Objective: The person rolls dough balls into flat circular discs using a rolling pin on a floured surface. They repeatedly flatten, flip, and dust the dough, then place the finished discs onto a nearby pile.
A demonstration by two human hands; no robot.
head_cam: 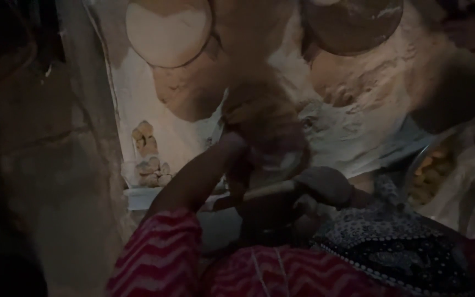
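Left hand (232,151) reaching over floured surface (358,126), fingers blurred, grip impossible to tell. Right hand hidden. Flattened dough round (166,30) parked at far edge, probably clear of working space; dough balls (149,170) stacked left.

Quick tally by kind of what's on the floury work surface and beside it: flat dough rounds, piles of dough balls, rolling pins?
Flat dough rounds: 2, a pale one and a darker one, both cut by the top edge
Piles of dough balls: 2, at and
Rolling pin: 1, near the hand
Total: 5
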